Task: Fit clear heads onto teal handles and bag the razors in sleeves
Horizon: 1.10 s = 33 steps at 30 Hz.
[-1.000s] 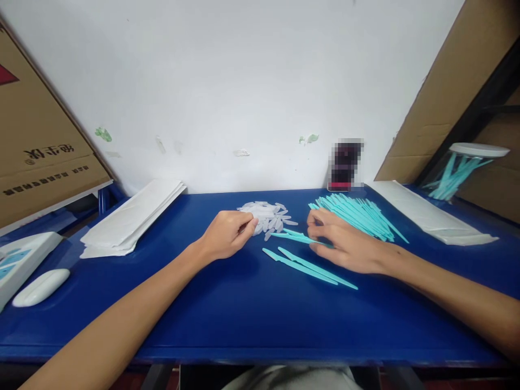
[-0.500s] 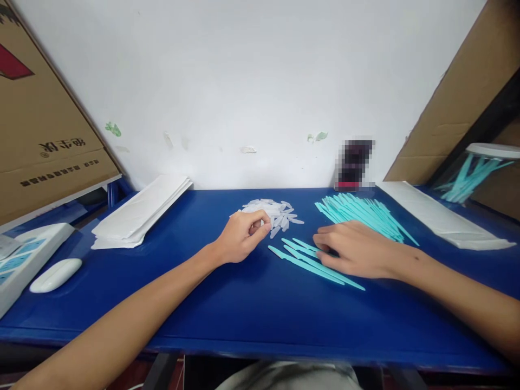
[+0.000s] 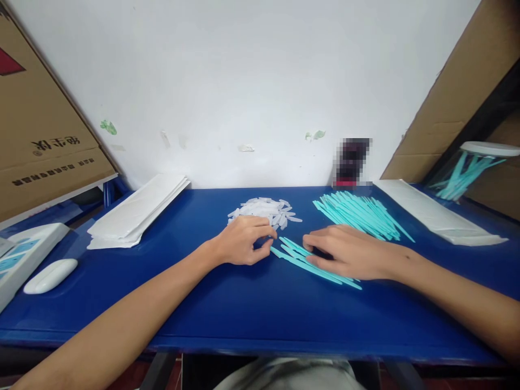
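On the blue table, a few turquoise eyebrow razors lie side by side, their blade ends pointing left. My right hand rests over their handles, thumb and fingers closed about them and partly hiding them. Close to the blade ends is my left hand, fingers curled, with a gap between thumb and forefinger; nothing shows in it. Just behind that hand lies a pile of small translucent plastic caps, partly covered by it. A larger heap of turquoise eyebrow razors sits beyond my right hand.
White flat sleeves are stacked at the left, and another white sleeve lies at the right. A white mouse-shaped object sits by a white tray. A lidded clear jar holds turquoise sticks. Cardboard flanks the wall.
My left hand has come slightly nearer the razors' blade ends, and its thumb and forefinger have parted. My right hand has shifted a little left, and the loose razors lie closer together.
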Available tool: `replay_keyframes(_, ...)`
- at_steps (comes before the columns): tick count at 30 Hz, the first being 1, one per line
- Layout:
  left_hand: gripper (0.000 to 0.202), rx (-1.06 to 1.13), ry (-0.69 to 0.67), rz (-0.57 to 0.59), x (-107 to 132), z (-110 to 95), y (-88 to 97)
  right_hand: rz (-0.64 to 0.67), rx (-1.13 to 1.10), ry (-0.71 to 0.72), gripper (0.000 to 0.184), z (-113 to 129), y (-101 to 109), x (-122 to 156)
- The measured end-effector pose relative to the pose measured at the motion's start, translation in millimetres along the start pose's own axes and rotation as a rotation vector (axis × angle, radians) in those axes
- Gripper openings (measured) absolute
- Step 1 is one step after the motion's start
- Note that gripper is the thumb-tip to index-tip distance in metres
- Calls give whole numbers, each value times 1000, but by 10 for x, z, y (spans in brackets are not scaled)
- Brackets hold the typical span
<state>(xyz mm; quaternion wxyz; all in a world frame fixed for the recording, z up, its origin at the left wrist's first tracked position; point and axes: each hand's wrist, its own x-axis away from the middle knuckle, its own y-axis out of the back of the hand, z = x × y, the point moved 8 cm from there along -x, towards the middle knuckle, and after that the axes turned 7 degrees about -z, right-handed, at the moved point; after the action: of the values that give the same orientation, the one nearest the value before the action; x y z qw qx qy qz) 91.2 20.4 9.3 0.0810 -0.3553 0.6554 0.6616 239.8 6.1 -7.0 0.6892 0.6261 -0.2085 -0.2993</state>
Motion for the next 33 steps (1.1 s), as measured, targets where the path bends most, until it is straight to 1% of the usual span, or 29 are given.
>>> replay_keyframes(1,18,-54,0,-5,-13,-20,2,-2,0,-2,23,-1,3,1)
replay_keyframes(3,30,-118,9,11,-39,-59,-6,-2,3,6,23,6,-3,2)
replay_keyframes(5,36,-106,13,43,-57,-100,-22,-4,15,21,23,22,-28,-4)
replay_keyframes(9,21,-51,15,47,-60,-144,-12,-25,69,53,26,69,-104,-31)
replay_keyframes(13,22,-119,-28,42,-47,-151,6,-51,89,112,31,127,-144,-47)
replay_keyframes(17,26,-125,-26,36,-52,-123,48,-69,-26,109,32,119,-125,-46)
replay_keyframes(20,39,-126,8,10,-65,-83,112,-80,-114,81,31,96,-116,-65)
replay_keyframes(22,45,-125,43,23,-65,-45,120,-103,-138,37,30,74,-109,-94)
replay_keyframes(26,48,-90,85,93,-43,6,47,-137,-105,-25,32,81,-91,-153)
replay_keyframes(30,48,-101,102,113,-23,28,-1,-126,-46,-6,33,117,-51,-143)
replay_keyframes(33,48,-91,115,127,-5,35,-24,-84,-68,22,29,103,-18,-83)
